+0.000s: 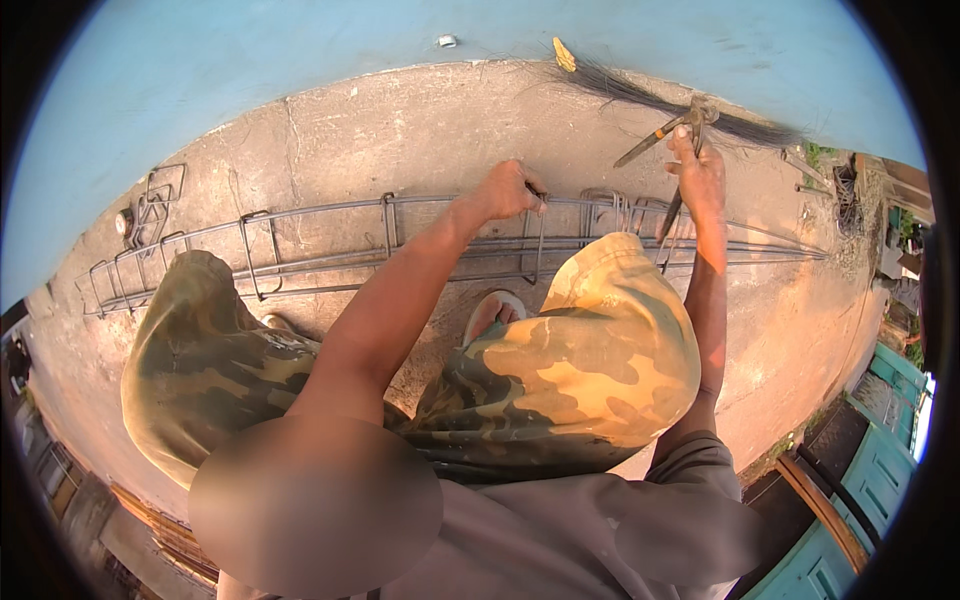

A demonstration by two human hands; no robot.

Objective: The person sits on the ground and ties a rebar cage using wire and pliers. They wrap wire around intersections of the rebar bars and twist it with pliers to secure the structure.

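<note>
A long cage of thin steel bars [470, 246] with square stirrups lies on the ground in front of my knees. My left hand [508, 190] is closed at the cage's far bar, its fingers pinching the top of a stirrup [541, 240]. Raised above the cage on the right, my right hand [699, 175] grips a pair of pincers [703, 110]. Their head points away from me and the two handles are spread apart. Beyond the pincers lies a bundle of dark tie wire [625, 88], partly hidden by the tool. Several stirrups [603, 205] stand close together between my hands.
A blue wall [300, 60] runs along the far side. Loose bent stirrups [160, 205] and a small round object [124, 222] sit at the far left. A yellow leaf-like piece [564, 55] touches the wire bundle. Teal doors [880, 440] stand at the right.
</note>
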